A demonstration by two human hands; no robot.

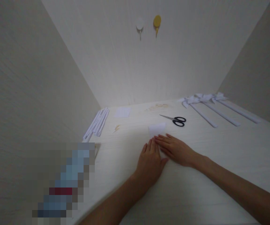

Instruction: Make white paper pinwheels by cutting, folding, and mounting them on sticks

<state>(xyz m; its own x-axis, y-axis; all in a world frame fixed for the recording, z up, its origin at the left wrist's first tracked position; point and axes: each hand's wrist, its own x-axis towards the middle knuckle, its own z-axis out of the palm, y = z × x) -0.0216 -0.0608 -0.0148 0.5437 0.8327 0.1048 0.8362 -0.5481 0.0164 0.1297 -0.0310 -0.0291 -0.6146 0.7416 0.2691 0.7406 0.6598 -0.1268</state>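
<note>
A small white sheet of paper [157, 127] lies flat on the white table, its near part covered by my hands. My left hand [150, 162] rests palm down at the paper's near edge, fingers stretched forward and thumb out to the right. Beside it my right hand [175, 149] lies flat, its fingertips touching or nearly touching those of the left. Whether anything is under the palms is hidden. Just beyond my right hand lies a pair of scissors [175, 120] with black handles, blades pointing left.
White paper sticks [96, 123] are bundled at the left. Another paper sheet [122, 112] lies at the back. Paper strips with folded, bow-like tops [202, 98] lie at the back right. Walls enclose three sides; a yellow hook [157, 22] and a white hook [139, 25] hang there.
</note>
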